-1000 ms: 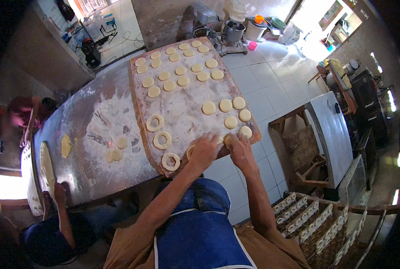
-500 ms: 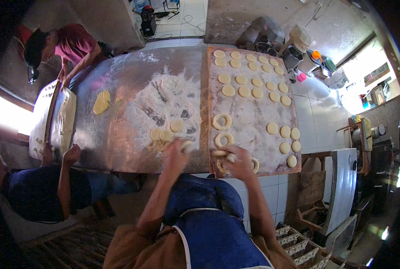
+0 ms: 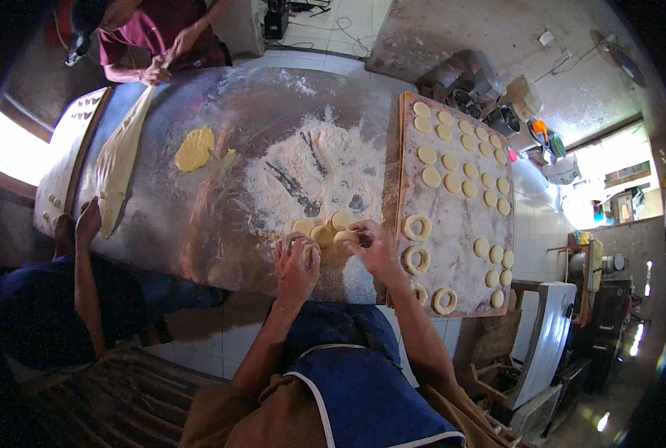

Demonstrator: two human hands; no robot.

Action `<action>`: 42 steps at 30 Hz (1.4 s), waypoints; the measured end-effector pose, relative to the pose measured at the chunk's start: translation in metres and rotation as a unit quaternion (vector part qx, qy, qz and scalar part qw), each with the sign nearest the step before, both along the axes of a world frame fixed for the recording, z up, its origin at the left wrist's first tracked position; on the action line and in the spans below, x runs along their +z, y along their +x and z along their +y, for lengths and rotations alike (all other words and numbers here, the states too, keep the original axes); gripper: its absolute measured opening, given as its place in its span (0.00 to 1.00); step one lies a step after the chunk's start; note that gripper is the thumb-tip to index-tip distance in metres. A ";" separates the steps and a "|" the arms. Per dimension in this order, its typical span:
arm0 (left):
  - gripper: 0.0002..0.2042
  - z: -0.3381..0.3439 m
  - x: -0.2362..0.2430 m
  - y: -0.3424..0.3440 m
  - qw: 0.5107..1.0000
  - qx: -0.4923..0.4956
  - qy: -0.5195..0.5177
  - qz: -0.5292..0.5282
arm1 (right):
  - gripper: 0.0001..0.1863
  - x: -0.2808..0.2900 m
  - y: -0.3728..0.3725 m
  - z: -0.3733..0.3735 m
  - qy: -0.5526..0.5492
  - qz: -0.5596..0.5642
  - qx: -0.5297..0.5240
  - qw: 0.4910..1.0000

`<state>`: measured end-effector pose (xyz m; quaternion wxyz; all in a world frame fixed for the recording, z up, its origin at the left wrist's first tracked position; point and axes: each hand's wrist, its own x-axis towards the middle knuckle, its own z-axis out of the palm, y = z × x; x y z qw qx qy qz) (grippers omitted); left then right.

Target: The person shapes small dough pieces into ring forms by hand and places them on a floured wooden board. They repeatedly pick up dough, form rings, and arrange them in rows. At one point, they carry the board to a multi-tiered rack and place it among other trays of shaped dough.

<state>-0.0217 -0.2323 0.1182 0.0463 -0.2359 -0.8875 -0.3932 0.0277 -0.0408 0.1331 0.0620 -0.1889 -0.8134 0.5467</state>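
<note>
At the near edge of the metal table, my left hand point(image 3: 295, 270) curls its fingers around a pale piece of dough point(image 3: 309, 257), mostly covered by the fingers. My right hand point(image 3: 378, 254) pinches a round dough piece point(image 3: 345, 237) between thumb and fingers; the fingers hide part of its shape. Just beyond both hands lie dough discs point(image 3: 321, 236) on the floured surface, close together. A patch of white flour point(image 3: 303, 175) with dark streaks spreads behind them.
On my right, a floured board point(image 3: 452, 216) carries rows of dough discs point(image 3: 450, 162) and several dough rings point(image 3: 417, 228). Flattened yellow dough point(image 3: 195, 149) lies left of the flour. Two people work at the left around a long dough strip point(image 3: 124, 153), beside another board point(image 3: 71, 157).
My right hand has left the board's near-left corner and come over the metal table, near my left hand. The person at the far left has lifted the strip's far end.
</note>
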 end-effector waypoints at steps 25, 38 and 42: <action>0.12 0.038 0.043 -0.025 0.831 -0.142 0.282 -0.458 | 0.27 0.058 0.018 -0.024 -0.177 -0.007 -0.074 0.981; 0.12 0.072 0.023 -0.001 0.449 -0.216 0.616 -0.610 | 0.30 0.034 0.031 -0.005 -0.357 0.102 -0.203 0.906; 0.13 0.097 0.011 0.027 0.843 -0.141 0.366 -0.367 | 0.36 0.051 0.043 0.002 -0.353 -0.016 -0.232 0.906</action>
